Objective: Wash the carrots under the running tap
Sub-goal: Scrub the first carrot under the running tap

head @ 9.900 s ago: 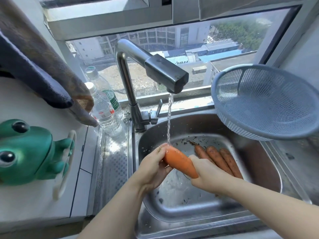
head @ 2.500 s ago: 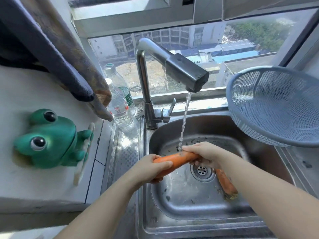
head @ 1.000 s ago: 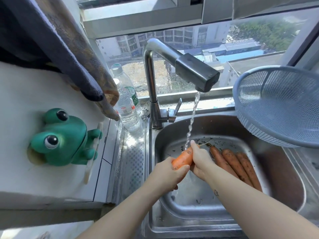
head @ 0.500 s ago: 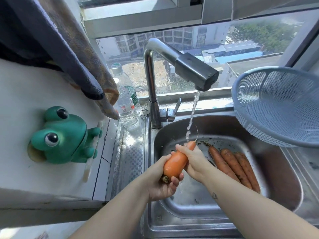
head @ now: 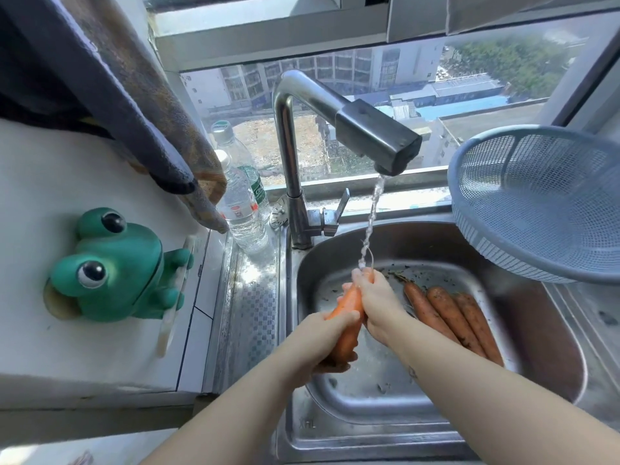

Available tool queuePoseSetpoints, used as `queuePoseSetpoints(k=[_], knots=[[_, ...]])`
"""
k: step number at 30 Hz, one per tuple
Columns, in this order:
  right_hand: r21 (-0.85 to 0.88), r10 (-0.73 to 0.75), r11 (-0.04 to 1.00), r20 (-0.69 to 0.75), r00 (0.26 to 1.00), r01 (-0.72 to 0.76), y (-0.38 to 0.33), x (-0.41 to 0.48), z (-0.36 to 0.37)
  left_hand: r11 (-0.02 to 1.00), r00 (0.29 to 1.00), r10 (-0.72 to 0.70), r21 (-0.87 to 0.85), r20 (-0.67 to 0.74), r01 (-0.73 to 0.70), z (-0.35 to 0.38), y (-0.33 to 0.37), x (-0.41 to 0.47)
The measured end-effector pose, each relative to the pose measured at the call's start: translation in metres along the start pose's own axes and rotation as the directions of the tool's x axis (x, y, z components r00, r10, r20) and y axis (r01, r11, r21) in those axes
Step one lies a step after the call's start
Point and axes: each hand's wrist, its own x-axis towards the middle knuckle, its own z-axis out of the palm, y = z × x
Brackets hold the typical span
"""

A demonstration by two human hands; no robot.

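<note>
While under the tap (head: 375, 139), left hand (head: 322, 344) and right hand (head: 380, 305), fingers (head: 365, 284) round one carrot (head: 349, 303), above window-side steel sink (head: 436, 245).

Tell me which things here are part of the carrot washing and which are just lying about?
In use: carrot in the left hand and right hand, running tap, sink, three dirty carrots waiting in it.
Lying about: blue colander, green frog, two water bottles, hanging cloths.
</note>
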Motion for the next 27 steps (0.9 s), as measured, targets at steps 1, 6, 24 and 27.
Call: queuePoseSetpoints(k=[1, 6, 24, 27], knots=[[0.035, 0.002, 0.999, 0.070, 0.998, -0.004, 0.002, -0.003, -0.002, 1.000, 1.000, -0.014, -0.021, -0.004, 0.014, -0.002, 0.001, 0.000], [0.084, -0.065, 0.995, 0.173, 0.983, 0.051, 0.009, -0.008, -0.018, 1.000, 0.999, -0.013, -0.026, 0.051, 0.015, -0.008, -0.003, 0.001], [0.006, -0.143, 0.990, 0.061, 0.988, 0.143, -0.004, -0.003, -0.011, 0.984, 0.991, 0.121, 0.122, 0.056, -0.127, -0.002, -0.008, 0.003], [0.096, -0.050, 0.995, 0.109, 0.993, 0.040, 0.000, -0.004, -0.015, 0.983, 0.995, 0.092, 0.156, 0.046, -0.099, -0.004, -0.010, 0.002]])
